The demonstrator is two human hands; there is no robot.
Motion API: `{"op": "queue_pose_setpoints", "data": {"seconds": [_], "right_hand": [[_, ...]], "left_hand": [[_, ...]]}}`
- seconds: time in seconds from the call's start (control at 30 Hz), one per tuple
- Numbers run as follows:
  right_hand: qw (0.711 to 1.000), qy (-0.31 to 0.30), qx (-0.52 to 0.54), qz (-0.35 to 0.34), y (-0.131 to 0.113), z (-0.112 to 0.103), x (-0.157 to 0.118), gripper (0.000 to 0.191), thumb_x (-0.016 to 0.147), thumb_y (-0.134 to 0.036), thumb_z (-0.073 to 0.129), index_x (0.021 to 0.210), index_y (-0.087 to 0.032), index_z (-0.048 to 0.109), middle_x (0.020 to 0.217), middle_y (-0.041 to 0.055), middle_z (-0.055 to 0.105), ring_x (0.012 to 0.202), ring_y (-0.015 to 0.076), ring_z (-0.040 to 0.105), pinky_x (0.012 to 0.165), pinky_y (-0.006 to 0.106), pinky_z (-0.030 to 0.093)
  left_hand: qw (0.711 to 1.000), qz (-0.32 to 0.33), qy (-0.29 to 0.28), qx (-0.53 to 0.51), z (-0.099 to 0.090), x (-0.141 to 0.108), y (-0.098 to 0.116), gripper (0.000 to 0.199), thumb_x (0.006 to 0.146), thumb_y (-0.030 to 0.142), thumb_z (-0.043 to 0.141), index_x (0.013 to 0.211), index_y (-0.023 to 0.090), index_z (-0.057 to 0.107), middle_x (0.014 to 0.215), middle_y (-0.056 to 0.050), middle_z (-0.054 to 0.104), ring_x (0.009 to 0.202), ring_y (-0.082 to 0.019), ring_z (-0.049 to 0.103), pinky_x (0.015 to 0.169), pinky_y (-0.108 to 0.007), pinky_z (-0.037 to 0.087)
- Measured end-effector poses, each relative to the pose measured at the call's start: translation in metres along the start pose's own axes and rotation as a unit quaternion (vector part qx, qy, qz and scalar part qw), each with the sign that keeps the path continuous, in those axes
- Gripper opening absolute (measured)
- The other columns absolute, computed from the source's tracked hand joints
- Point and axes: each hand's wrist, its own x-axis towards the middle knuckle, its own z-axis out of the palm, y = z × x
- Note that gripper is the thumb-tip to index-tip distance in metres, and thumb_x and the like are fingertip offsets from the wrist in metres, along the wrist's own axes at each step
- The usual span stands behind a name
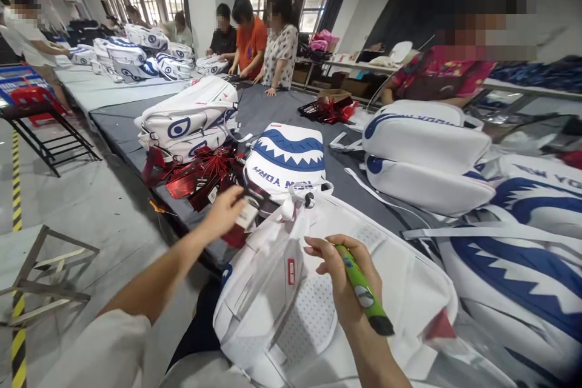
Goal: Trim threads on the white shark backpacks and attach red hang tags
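A white backpack (400, 254) lies in front of me, its straps and dotted padding facing up. My right hand (348, 273) is over it, fingers curled around a green pen-shaped tool with a black end (364, 291); its exact kind is unclear. Left of the backpack's top handle, my left hand (225, 213) pinches a black-and-white hang tag (249, 211). Just beyond that hand, a pile of red and black hang tags (207, 177) rests on the dark table cover. Behind the handle lies another white backpack with blue wave print and NEW YORK lettering (286, 157).
Stacked white backpacks stand at the left (186, 112) and right (427, 163), with loose straps across the table. More red tags (327, 109) lie farther back. Several people work around the tables. A black stool (50, 133) and a metal-framed stool (50, 267) stand on the floor at left.
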Motion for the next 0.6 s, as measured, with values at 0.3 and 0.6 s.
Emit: {"op": "queue_pose_setpoints", "data": {"seconds": [0.3, 0.6], "right_hand": [[0.992, 0.078, -0.059, 0.085, 0.019, -0.058, -0.052, 0.034, 0.081, -0.050, 0.067, 0.094, -0.020, 0.056, 0.079, 0.0082, 0.073, 0.062, 0.0196, 0.066, 0.051, 0.027, 0.049], [0.978, 0.199, -0.041, 0.040, 0.028, -0.133, -0.106, 0.043, 0.087, -0.061, 0.051, 0.104, -0.022, 0.051, 0.065, 0.0013, 0.065, 0.050, 0.0162, 0.055, 0.048, 0.029, 0.043]], "left_hand": [[0.948, -0.115, 0.163, 0.249, -0.071, 0.145, -0.044, 0.025, 0.074, 0.018, 0.062, 0.098, 0.010, 0.057, 0.091, -0.012, 0.068, 0.104, -0.034, 0.059, 0.095, -0.048, 0.041], [0.871, 0.162, 0.183, 0.426, -0.049, 0.115, -0.034, 0.053, 0.081, 0.043, 0.054, 0.129, 0.021, 0.048, 0.139, -0.011, 0.048, 0.130, -0.050, 0.037, 0.097, -0.076, 0.031]]}}
